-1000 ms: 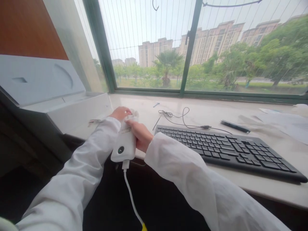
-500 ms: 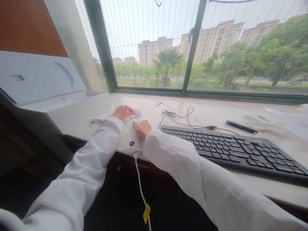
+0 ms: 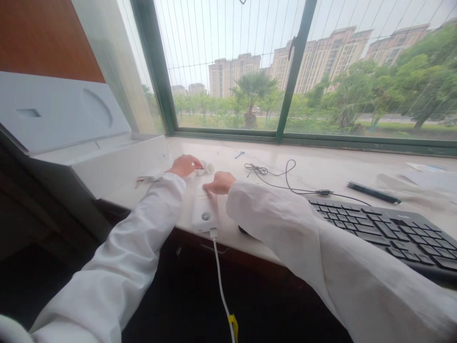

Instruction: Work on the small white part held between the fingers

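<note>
Both hands are at the near edge of the pale stone desk, apart from each other and clamped on nothing that can be confirmed. The left hand reaches across, its fingertips at a small white wad; whether they pinch it cannot be told. The right hand lies palm-down, its fingers resting on the upper end of a white unit, which sits flat on the desk, not lifted.

The work in hand at this point is handling the unit and the wad, side by side on the desk. The unit carries a round dark button and a white cord, which drops over the desk edge to a yellow tag.

Small print on the unit is too small to read. No brand is legible on the unit or the keyboard.

An open white box stands to the left, with a small metal piece before it. A coiled black cable, a black pen and papers lie farther right.
</note>
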`<control>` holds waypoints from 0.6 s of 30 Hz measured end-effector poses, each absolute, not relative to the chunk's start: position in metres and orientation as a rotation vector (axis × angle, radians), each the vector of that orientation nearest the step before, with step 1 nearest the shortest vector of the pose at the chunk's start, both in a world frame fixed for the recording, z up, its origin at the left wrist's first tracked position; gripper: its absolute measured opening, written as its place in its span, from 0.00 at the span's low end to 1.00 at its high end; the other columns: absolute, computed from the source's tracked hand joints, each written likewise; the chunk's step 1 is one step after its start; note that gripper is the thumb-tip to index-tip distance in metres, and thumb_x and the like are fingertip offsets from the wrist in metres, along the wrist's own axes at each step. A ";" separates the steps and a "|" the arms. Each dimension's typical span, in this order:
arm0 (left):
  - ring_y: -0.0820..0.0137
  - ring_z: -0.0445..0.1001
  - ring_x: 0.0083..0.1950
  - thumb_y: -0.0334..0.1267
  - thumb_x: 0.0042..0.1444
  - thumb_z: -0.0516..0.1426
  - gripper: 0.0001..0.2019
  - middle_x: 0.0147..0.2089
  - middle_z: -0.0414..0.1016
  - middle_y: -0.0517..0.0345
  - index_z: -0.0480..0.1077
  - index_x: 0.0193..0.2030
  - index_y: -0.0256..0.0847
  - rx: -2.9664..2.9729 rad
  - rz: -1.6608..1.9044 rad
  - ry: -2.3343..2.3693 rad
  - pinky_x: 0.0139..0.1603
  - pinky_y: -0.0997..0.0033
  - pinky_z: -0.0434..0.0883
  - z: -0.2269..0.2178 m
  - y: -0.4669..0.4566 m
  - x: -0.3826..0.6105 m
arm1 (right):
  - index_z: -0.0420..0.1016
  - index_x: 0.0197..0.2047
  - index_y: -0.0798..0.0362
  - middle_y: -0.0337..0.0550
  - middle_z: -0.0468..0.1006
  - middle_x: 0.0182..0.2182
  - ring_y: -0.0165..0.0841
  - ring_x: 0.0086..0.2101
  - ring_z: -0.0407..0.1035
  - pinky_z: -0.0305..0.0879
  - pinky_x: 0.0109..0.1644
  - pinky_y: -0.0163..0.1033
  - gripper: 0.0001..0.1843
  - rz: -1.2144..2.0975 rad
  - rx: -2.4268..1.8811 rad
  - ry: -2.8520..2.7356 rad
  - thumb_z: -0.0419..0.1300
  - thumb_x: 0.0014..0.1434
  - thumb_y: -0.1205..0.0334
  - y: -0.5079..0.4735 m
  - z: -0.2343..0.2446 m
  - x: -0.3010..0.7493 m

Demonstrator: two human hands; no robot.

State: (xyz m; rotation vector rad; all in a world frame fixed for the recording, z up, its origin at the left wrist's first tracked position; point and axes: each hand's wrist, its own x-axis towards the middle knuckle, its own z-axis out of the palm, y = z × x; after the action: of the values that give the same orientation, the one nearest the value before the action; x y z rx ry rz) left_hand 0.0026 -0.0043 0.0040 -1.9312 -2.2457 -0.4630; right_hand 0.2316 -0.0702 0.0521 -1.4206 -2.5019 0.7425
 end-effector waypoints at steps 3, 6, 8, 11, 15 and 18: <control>0.61 0.76 0.50 0.45 0.57 0.59 0.10 0.49 0.81 0.63 0.81 0.42 0.55 -1.892 -0.504 -2.254 0.52 0.67 0.70 0.005 -0.004 0.001 | 0.78 0.43 0.61 0.55 0.79 0.44 0.42 0.45 0.73 0.67 0.44 0.38 0.13 0.628 -1.464 -2.584 0.62 0.56 0.62 -0.052 0.059 0.232; 0.59 0.75 0.50 0.45 0.58 0.58 0.11 0.50 0.80 0.59 0.81 0.44 0.53 -1.803 -0.536 -2.292 0.52 0.64 0.70 0.006 -0.004 -0.003 | 0.77 0.47 0.64 0.60 0.77 0.48 0.45 0.48 0.72 0.65 0.47 0.39 0.15 0.527 -1.485 -2.550 0.59 0.56 0.70 -0.023 0.061 0.229; 0.59 0.75 0.50 0.43 0.58 0.58 0.11 0.50 0.80 0.58 0.81 0.44 0.53 -1.763 -0.532 -2.335 0.51 0.64 0.71 0.005 -0.004 -0.008 | 0.77 0.47 0.65 0.62 0.77 0.48 0.46 0.50 0.72 0.66 0.48 0.40 0.16 0.492 -1.495 -2.542 0.59 0.54 0.74 -0.004 0.059 0.225; 0.60 0.75 0.49 0.40 0.58 0.57 0.12 0.49 0.81 0.59 0.80 0.46 0.53 -1.752 -0.500 -2.390 0.50 0.65 0.71 0.003 -0.003 -0.014 | 0.77 0.49 0.63 0.61 0.77 0.50 0.46 0.51 0.71 0.66 0.48 0.39 0.20 0.485 -1.482 -2.551 0.59 0.52 0.77 0.018 0.049 0.216; 0.63 0.76 0.49 0.39 0.59 0.56 0.15 0.48 0.81 0.62 0.78 0.50 0.55 -1.812 -0.456 -2.403 0.49 0.67 0.70 0.002 -0.004 -0.016 | 0.72 0.58 0.58 0.56 0.74 0.55 0.40 0.54 0.69 0.65 0.50 0.36 0.26 0.507 -1.416 -2.548 0.60 0.54 0.75 0.033 0.030 0.197; 0.66 0.76 0.47 0.42 0.56 0.59 0.14 0.47 0.81 0.65 0.78 0.49 0.56 -1.898 -0.419 -2.388 0.47 0.72 0.70 0.003 -0.005 -0.012 | 0.69 0.60 0.59 0.55 0.75 0.54 0.39 0.52 0.70 0.65 0.48 0.33 0.28 0.543 -1.375 -2.522 0.63 0.55 0.67 0.042 0.018 0.182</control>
State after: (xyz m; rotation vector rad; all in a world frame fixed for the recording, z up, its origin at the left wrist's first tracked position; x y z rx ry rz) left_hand -0.0118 -0.0046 0.0027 -1.8984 -2.3885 -0.4188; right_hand 0.1817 0.0418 0.0179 -1.3746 -2.5221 0.5429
